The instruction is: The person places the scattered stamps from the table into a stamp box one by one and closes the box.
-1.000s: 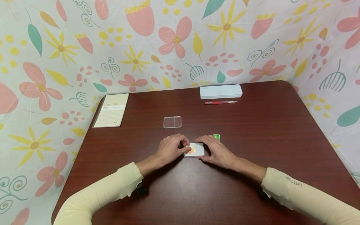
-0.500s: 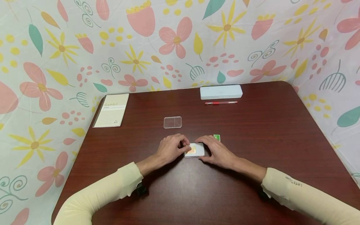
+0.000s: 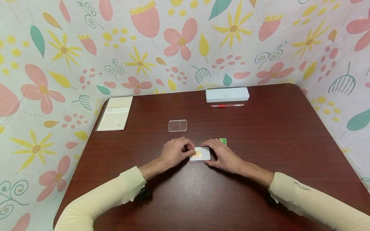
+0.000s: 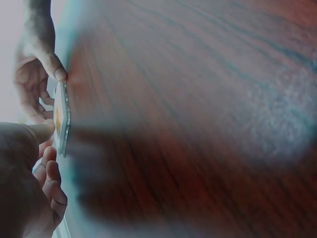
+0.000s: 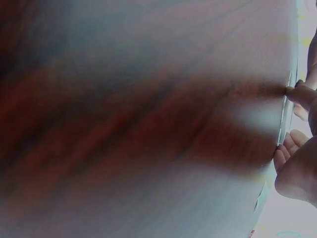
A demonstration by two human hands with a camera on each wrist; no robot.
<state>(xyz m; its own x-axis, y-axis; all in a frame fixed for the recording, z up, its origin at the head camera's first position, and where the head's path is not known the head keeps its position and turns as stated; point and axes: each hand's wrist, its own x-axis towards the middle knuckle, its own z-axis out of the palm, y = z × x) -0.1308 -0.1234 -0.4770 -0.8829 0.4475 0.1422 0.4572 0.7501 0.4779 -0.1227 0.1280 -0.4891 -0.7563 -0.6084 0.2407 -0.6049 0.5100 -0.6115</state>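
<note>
We see a flat white case [image 3: 206, 153] between two bare hands, near the middle of the dark reddish-brown surface [image 3: 190, 199]. A small yellow-and-orange patch [image 3: 198, 154] sits on the left part of its upper face. The right hand [image 3: 225, 157] holds the right end of the case, its grip spread across it, thumb on the near edge and fingers at the far edge. The left hand [image 3: 175, 152] is at the left end, fingers bent, with the thumb tip on the patch; we cannot tell whether that grip pinches the patch or only presses on it.

Just beyond the right hand we see a little green square [image 3: 223, 141], partly hidden by the fingers. A clear rectangular tray [image 3: 174, 125] with a dividing line lies farther back, left of the case. Well apart, toward the back, we find a notebook marked "Gambit" [image 3: 117, 118] on the left, and a pale blue box [image 3: 227, 95] with a red pen [image 3: 227, 105] just in front of it.
</note>
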